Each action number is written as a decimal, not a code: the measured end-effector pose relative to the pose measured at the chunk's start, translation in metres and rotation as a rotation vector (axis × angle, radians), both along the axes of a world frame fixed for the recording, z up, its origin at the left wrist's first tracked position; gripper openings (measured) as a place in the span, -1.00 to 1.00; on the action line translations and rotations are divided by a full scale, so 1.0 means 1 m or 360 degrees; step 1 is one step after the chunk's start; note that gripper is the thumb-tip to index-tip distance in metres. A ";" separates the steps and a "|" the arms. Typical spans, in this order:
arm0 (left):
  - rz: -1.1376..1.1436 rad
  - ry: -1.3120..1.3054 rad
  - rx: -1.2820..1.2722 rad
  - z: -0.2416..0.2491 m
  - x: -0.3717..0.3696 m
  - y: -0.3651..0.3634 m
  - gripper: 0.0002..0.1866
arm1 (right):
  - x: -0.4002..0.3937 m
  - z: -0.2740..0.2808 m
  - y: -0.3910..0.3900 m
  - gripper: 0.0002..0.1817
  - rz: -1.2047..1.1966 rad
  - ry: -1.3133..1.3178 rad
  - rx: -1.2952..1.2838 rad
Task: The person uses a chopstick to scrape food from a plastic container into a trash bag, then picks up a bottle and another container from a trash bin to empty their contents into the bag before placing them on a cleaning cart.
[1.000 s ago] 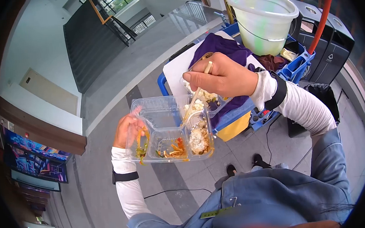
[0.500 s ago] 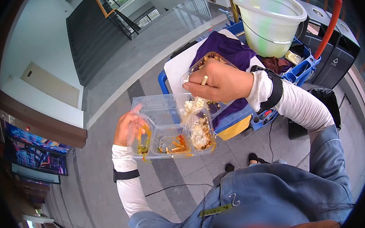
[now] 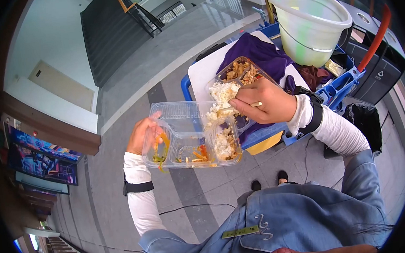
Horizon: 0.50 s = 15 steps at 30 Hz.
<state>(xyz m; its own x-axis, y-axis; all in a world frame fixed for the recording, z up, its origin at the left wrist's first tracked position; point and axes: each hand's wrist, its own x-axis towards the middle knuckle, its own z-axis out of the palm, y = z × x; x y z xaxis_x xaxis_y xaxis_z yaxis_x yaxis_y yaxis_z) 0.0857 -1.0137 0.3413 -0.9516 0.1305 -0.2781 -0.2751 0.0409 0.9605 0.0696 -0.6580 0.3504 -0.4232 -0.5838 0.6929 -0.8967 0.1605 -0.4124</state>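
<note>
Left hand (image 3: 143, 136) grips the clear compartment box (image 3: 191, 135) by its 9 o'clock edge only, fingers curled over the rim. The box is held in the air over the floor tiles (image 3: 193, 193), nothing under it. Leftover rice (image 3: 222, 146) sits in the 3 o'clock compartment, vegetable scraps (image 3: 196, 154) in the middle, oily bits at the held end.

Right hand (image 3: 264, 104) is closed around a chopstick (image 3: 256, 104); only a short end shows between the fingers, the tip is hidden. It sits at the box's 2 o'clock corner, right where that corner meets a second food tray (image 3: 236, 77). The tray rests on a purple cloth (image 3: 258, 56) on the cart top (image 3: 203, 74), with rice and browned food in it.

Risks, as judged from this frame:
- One-sided grip on thin plastic. The load sits at the far end, so the box could flex or tip and drop rice on the floor or on the shoes (image 3: 269, 180).
- Any scraping push at the 2 o'clock corner adds torque against that grip; rice already at the seam between the two containers may fall through it.
- The tray overhangs the cart edge on loose cloth; a nudge from the right hand could slide it off.
- Oil at the 9 o'clock rim could make the left fingers slip.

The pale bucket (image 3: 310, 22) at 1 o'clock stands well apart from both hands.
</note>
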 end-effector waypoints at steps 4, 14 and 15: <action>-0.0001 0.0019 -0.0121 0.005 0.001 0.003 -0.46 | -0.003 0.002 0.009 -0.73 -0.0045 -0.0067 -0.0138; 0.0002 -0.0016 -0.0043 0.005 -0.004 0.002 -0.41 | 0.002 -0.004 -0.007 -0.70 0.0014 -0.0495 -0.0411; 0.0001 -0.0010 -0.0076 0.007 -0.005 0.003 -0.41 | 0.001 -0.008 -0.007 -0.70 0.0040 -0.0536 -0.0308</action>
